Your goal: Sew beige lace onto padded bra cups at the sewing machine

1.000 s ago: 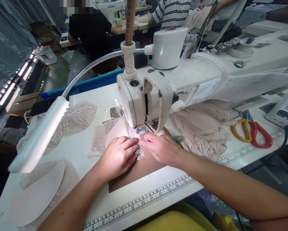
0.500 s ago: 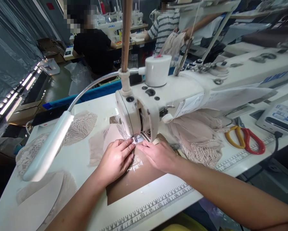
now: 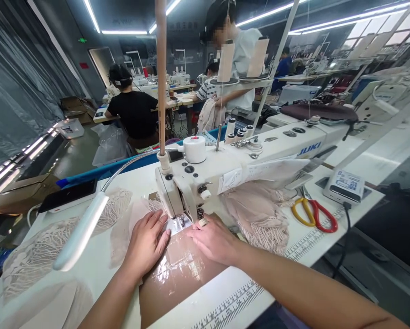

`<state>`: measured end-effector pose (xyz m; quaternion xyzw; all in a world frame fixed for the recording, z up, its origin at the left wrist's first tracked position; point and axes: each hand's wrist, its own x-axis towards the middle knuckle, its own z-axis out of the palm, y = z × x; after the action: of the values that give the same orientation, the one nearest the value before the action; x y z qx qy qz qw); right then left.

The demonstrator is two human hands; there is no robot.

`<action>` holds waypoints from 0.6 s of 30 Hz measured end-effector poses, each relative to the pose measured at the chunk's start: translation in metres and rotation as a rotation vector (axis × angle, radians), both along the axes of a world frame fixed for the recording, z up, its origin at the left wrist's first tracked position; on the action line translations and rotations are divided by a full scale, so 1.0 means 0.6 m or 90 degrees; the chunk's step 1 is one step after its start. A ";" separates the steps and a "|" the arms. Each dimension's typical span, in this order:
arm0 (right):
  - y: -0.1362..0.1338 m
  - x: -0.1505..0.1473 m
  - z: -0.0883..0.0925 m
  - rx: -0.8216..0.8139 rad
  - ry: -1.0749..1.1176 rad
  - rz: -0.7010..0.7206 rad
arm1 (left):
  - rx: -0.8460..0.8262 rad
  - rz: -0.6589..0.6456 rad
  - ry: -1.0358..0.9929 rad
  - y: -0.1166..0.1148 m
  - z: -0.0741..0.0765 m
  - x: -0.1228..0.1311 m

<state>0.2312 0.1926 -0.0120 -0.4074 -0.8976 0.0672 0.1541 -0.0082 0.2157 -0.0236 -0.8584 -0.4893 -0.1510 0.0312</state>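
Observation:
My left hand (image 3: 148,242) lies spread on pale beige mesh fabric (image 3: 119,242), just left of the presser foot (image 3: 181,222), its thumb reaching toward the needle area. Right of the foot rests my right hand (image 3: 213,240), thumb and forefinger apart, some fingertips hidden by the sewing machine head (image 3: 172,194). A small pale cylinder (image 3: 202,222) shows at its fingers; I cannot tell whether it belongs to the machine. Between the hands, a shiny brown sheet (image 3: 181,269) covers the machine bed. Any fabric under the foot is mostly hidden.
A lamp (image 3: 81,230) on a bent neck overhangs lace pieces (image 3: 40,251) at left. Bunched beige fabric (image 3: 253,210), scissors (image 3: 316,215) and a white control box (image 3: 344,185) lie right. A printed ruler (image 3: 232,306) marks the front edge. Co-workers (image 3: 133,109) are beyond.
The view has tilted upward, showing more of the room. My left hand has drawn left from the needle and its fingers have spread. My right hand stays beside the presser foot.

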 end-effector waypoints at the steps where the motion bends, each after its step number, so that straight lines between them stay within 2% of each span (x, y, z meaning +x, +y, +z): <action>1: 0.000 0.000 0.001 -0.002 0.001 -0.001 | 0.002 0.011 0.001 0.003 -0.003 -0.003; 4: 0.001 0.002 0.002 -0.002 0.010 -0.003 | -0.005 0.048 -0.004 0.007 -0.007 -0.009; 6: 0.001 0.004 -0.001 0.003 0.021 -0.001 | -0.020 0.067 -0.014 0.004 -0.001 -0.013; 10: 0.004 0.008 -0.013 0.027 0.041 0.013 | -0.068 0.108 -0.004 -0.026 0.043 -0.045; 14: 0.003 0.011 -0.021 0.046 0.083 0.040 | -0.080 0.251 0.034 -0.079 0.094 -0.142; 16: 0.000 0.012 -0.021 0.040 0.108 0.055 | -0.081 0.389 0.045 -0.109 0.102 -0.205; 18: -0.003 0.014 -0.020 0.026 0.120 0.072 | -0.099 0.515 0.027 -0.143 0.093 -0.259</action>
<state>0.2393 0.1909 -0.0238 -0.3445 -0.9021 0.0953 0.2418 -0.1638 0.1298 0.0325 -0.5994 -0.7965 -0.0716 0.0335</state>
